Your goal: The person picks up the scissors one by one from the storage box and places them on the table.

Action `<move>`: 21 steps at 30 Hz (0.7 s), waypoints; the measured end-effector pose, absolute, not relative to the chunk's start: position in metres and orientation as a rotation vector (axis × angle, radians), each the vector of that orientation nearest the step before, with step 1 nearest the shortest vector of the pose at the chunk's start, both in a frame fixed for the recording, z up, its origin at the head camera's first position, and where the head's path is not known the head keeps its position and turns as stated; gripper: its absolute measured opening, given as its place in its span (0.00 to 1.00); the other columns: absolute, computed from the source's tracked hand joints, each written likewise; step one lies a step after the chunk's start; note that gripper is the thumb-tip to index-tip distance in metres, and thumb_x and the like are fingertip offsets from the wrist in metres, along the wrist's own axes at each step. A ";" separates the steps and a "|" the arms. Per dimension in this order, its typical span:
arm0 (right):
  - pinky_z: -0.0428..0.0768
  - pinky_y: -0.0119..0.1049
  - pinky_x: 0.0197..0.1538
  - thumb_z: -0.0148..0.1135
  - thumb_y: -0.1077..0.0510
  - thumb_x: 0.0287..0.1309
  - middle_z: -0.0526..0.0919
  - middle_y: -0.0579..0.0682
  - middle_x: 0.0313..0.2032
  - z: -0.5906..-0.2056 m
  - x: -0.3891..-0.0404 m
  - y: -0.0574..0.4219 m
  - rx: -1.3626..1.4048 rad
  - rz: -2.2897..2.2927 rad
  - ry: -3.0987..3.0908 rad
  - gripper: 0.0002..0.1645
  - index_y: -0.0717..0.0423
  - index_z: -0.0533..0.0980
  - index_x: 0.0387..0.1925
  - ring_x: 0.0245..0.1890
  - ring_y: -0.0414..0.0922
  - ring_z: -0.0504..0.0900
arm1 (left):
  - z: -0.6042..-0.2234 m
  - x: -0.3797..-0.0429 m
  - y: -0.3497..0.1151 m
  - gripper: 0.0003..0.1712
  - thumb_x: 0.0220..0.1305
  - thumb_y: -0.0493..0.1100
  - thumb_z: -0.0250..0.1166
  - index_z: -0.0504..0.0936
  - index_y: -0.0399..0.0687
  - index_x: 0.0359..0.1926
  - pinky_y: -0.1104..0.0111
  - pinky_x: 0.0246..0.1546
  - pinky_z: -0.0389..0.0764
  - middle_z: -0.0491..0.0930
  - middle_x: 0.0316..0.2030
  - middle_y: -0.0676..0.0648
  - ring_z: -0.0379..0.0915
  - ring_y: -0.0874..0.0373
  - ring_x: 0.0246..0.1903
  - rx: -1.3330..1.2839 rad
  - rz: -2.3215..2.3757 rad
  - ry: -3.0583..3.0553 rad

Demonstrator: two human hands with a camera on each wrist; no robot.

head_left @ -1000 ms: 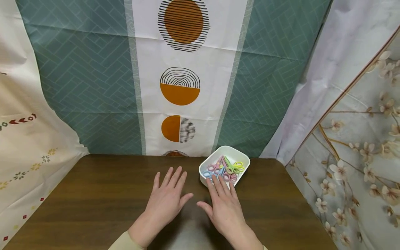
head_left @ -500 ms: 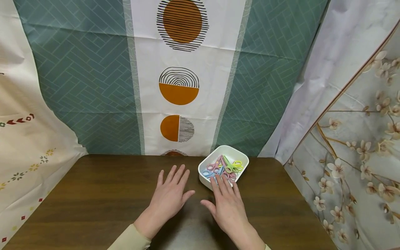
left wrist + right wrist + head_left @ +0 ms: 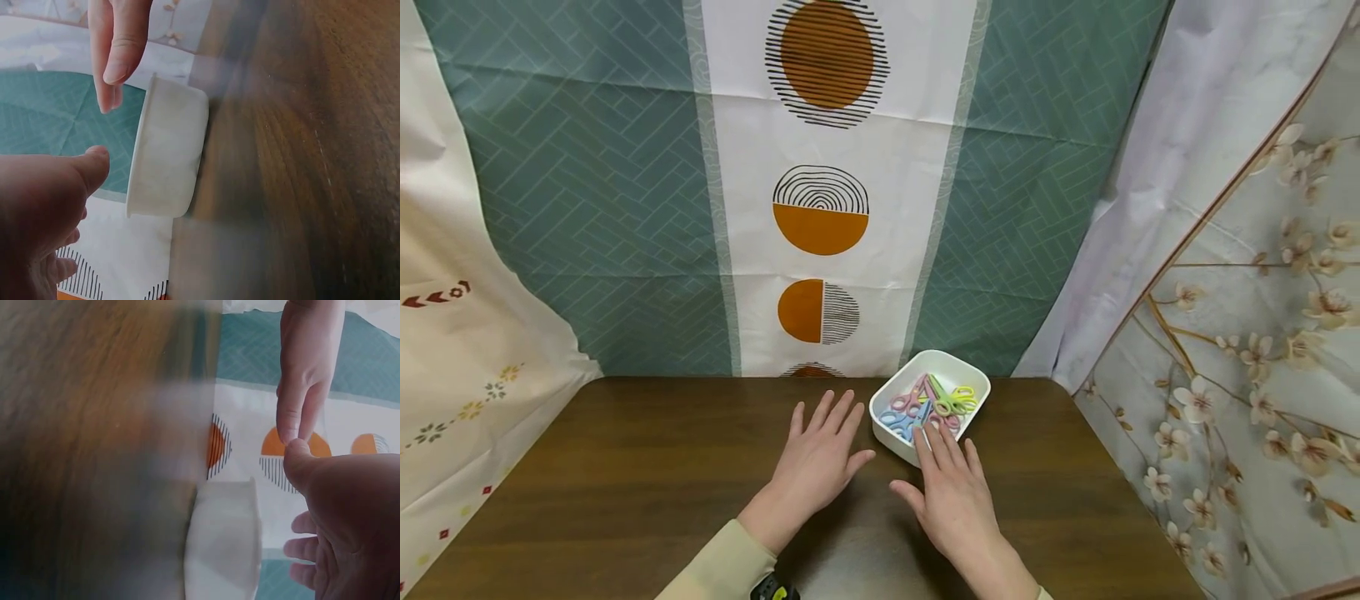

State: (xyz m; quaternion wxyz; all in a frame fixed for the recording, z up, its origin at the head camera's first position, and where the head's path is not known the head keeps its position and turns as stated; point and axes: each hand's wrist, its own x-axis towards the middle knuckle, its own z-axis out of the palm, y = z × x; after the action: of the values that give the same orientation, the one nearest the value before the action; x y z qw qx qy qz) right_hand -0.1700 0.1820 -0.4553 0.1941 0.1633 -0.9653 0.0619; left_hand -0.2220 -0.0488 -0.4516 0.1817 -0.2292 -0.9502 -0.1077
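A white rounded box (image 3: 895, 443) stands toward the back of the table, right of the middle. Inside it lie several small scissors: pink scissors (image 3: 906, 404), blue scissors (image 3: 898, 419), green scissors (image 3: 950, 405) and yellow scissors (image 3: 967, 395). My left hand (image 3: 818, 454), palm down with fingers spread, is left of the box and holds nothing. My right hand (image 3: 952, 498), its fingers also straight, overlaps the box's near rim in the head view. Both wrist views show the hands raised above the tabletop, and the outer wall of the box (image 3: 169, 150) nearby.
The dark brown wooden table (image 3: 647, 483) ends at a green and white patterned curtain (image 3: 610, 208) behind. Pale cloth (image 3: 460, 400) hangs at the left and a floral cloth (image 3: 1247, 400) at the right. A dark watch (image 3: 772, 588) shows by the left sleeve.
Both hands have shifted slightly right and forward relative to the box, still with straight fingers. The head view has turned a little to the right. The box and scissors stay as they were.
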 end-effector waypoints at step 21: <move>0.66 0.69 0.76 0.70 0.35 0.72 0.70 0.61 0.80 -0.463 -0.171 0.191 0.419 0.223 -2.782 0.48 0.63 0.72 0.77 0.80 0.62 0.68 | -0.465 -0.236 -0.026 0.42 0.78 0.66 0.65 0.74 0.46 0.80 0.28 0.75 0.59 0.67 0.82 0.42 0.59 0.36 0.82 -0.773 -0.260 -2.767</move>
State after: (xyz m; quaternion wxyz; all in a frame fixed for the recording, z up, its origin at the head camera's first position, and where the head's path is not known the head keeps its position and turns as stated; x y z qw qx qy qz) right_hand -0.1708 0.1909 -0.4633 0.1590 0.1467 -0.9732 0.0780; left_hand -0.2363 -0.0257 -0.4654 0.1279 -0.2659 -0.9513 -0.0894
